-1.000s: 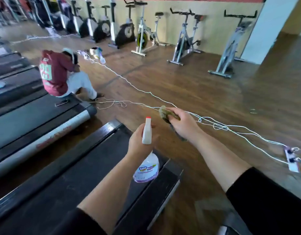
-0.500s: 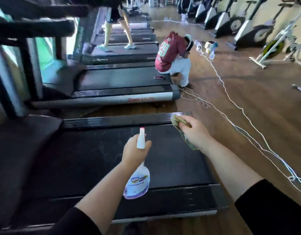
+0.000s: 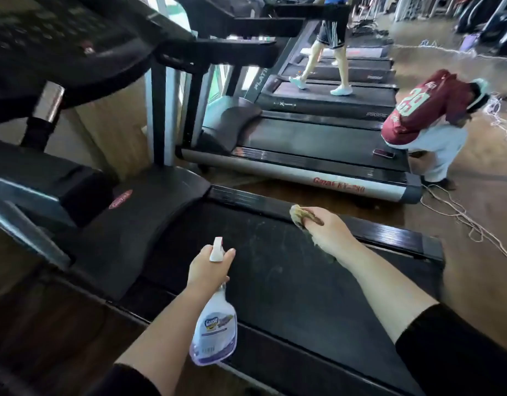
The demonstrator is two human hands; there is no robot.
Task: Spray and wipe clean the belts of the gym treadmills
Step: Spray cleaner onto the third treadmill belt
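The left hand [image 3: 209, 267] is clamped round the neck of the spray bottle [image 3: 215, 330]. Its white nozzle sticks up above the knuckles and points away from the person, and the labelled body hangs below the wrist. The right hand [image 3: 328, 231] is closed on a bunched yellowish cloth [image 3: 300, 214], which pokes out past the fingers. The two hands are well apart, the left nearer the person, the right reaching further out.

Both are over the dark treadmill belt [image 3: 275, 287], which runs from left to right across the view. The bottle hangs above the belt's front end, near the black motor hood [image 3: 138, 224]. The cloth is at the belt's far long edge, just where it meets the far side rail [image 3: 375, 232]. Whether the cloth presses on the surface cannot be told. Pale scuffs and dust marks show on the belt between the hands.

Beyond the rail stands a second treadmill with a grey side rail [image 3: 303, 174] lettered in red. A phone [image 3: 383, 153] lies near its rear end, and a crouching person in a maroon jersey [image 3: 426, 110] is just beside that end. Further back, another person [image 3: 332, 52] stands on a third treadmill. Pale cables [image 3: 461, 215] trail over the wooden floor [image 3: 475, 181] on the right.
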